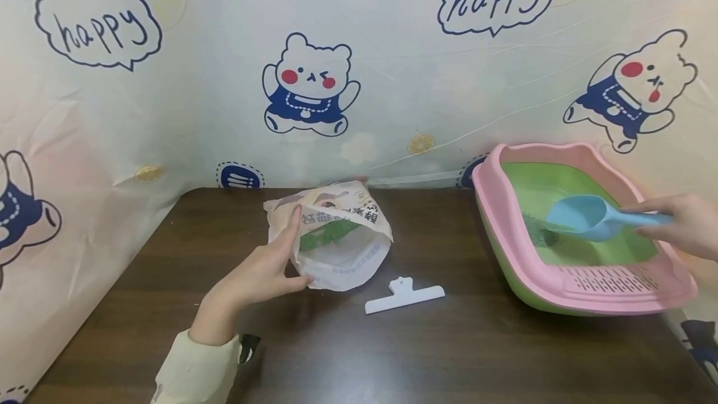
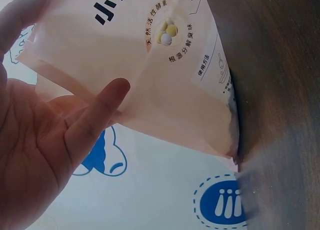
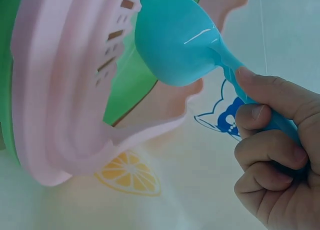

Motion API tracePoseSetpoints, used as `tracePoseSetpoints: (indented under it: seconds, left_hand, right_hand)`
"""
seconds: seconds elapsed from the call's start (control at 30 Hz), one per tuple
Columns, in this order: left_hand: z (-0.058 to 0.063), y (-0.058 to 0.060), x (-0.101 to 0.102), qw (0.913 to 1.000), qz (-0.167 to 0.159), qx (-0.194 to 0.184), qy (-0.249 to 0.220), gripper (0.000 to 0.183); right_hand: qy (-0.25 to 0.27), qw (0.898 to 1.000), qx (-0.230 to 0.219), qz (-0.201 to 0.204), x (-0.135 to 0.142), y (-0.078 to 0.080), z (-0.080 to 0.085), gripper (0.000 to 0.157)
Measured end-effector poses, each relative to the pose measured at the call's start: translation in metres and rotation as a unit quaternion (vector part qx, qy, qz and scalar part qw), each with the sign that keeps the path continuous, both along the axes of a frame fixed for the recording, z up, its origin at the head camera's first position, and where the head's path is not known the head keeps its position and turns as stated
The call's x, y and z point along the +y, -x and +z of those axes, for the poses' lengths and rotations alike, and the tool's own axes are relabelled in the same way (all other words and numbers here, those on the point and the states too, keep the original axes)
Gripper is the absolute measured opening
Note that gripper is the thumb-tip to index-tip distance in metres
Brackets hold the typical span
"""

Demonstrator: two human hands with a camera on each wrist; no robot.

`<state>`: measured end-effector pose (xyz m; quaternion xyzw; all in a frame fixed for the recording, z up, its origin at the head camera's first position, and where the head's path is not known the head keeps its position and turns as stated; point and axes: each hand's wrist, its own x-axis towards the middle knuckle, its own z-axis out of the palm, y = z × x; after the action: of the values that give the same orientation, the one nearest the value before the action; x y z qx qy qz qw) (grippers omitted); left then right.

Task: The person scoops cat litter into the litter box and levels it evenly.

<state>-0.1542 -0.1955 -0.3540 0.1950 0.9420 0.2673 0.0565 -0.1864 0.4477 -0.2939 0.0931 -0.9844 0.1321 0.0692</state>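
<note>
My left hand (image 1: 260, 273) holds the mouth of a white paper bag (image 1: 336, 270) with printed characters, lying with its opening toward me. Green granules (image 1: 330, 234) show inside it. In the left wrist view the thumb lies across the printed side of the bag (image 2: 165, 95). At the right, my right hand (image 1: 687, 223) grips the handle of a light-blue scoop (image 1: 586, 217). The scoop is tilted over a litter box (image 1: 614, 301) with a pink rim and green basin. Green granules (image 1: 541, 232) lie below the scoop's lip. Curled fingers wrap the scoop's handle (image 3: 285, 127) in the right wrist view.
A white bag clip (image 1: 405, 295) lies on the dark wooden table (image 1: 359, 354) between the bag and the litter box. Behind the table hangs a pale cloth (image 1: 404, 80) printed with bears. A slotted panel (image 1: 608, 280) forms the litter box's near edge.
</note>
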Motion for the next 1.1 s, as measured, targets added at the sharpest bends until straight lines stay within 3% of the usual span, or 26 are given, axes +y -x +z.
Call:
tracePoseSetpoints:
  seconds: [0.13,0.47,0.57,0.67,0.73,1.1]
  left_hand:
    - [-0.001,0.000,0.000,1.0000,-0.001,-0.003,-0.002,0.120]
    - [0.000,0.000,0.000,1.0000,-0.002,0.002,0.000,0.120]
    - [0.000,0.000,0.000,1.0000,-0.001,0.003,0.005,0.120]
    - [0.000,0.001,0.000,1.0000,0.000,0.000,0.004,0.120]
    - [0.000,0.001,0.000,1.0000,0.001,-0.002,0.003,0.120]
    - [0.002,0.000,-0.001,0.9999,-0.001,-0.009,-0.009,0.120]
  right_hand:
    - [-0.016,1.000,0.006,-0.003,-0.001,-0.004,0.002,0.034]
    - [0.006,0.999,0.029,-0.025,0.004,-0.014,0.002,0.034]
    - [0.015,0.998,0.043,-0.035,0.001,-0.020,0.003,0.022]
    - [0.036,0.997,0.060,-0.042,-0.006,-0.029,0.005,0.056]
    - [0.055,0.995,0.068,-0.047,-0.011,-0.033,0.006,0.070]
    - [0.162,0.978,0.127,-0.024,-0.041,-0.047,0.015,0.062]
